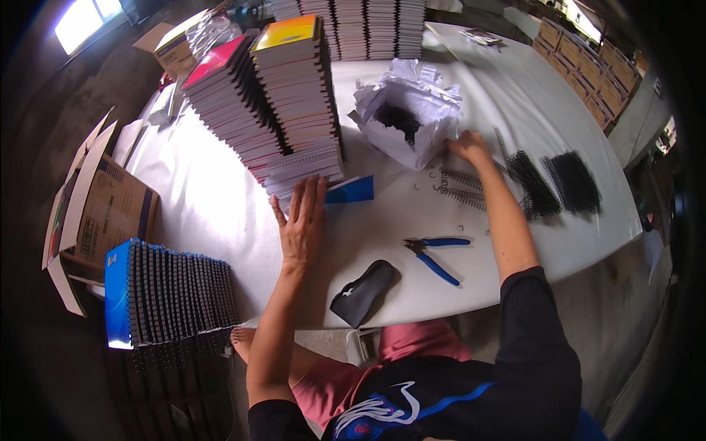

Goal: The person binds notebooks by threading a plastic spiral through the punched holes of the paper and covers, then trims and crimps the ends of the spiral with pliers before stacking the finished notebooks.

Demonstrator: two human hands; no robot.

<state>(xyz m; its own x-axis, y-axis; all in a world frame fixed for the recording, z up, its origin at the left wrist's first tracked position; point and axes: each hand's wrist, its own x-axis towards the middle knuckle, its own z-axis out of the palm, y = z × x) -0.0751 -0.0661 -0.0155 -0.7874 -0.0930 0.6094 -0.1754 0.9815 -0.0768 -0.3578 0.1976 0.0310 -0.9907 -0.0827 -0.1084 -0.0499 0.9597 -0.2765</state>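
Observation:
My left hand (300, 228) lies with fingers stretched out on white hole-punched pages (305, 165) at the foot of the tall notebook stacks. A blue cover piece (351, 191) sticks out to the right of those fingers. My right hand (469, 145) is at the right lower corner of a box lined with crumpled white paper (412, 147), its fingers drawn together; what they hold, if anything, is too small to make out. Black bits lie inside the box. Beside that hand are loose black binding coils (465, 189) and bundled black coils (533, 187).
Blue-handled cutters (441, 242) and a black curved object (362, 294) lie near the front edge. Tall stacks of red-covered notebooks (224, 103) and yellow-covered notebooks (294, 88) rise ahead. Blue notebooks (173, 294) and an open carton (110, 206) stand left.

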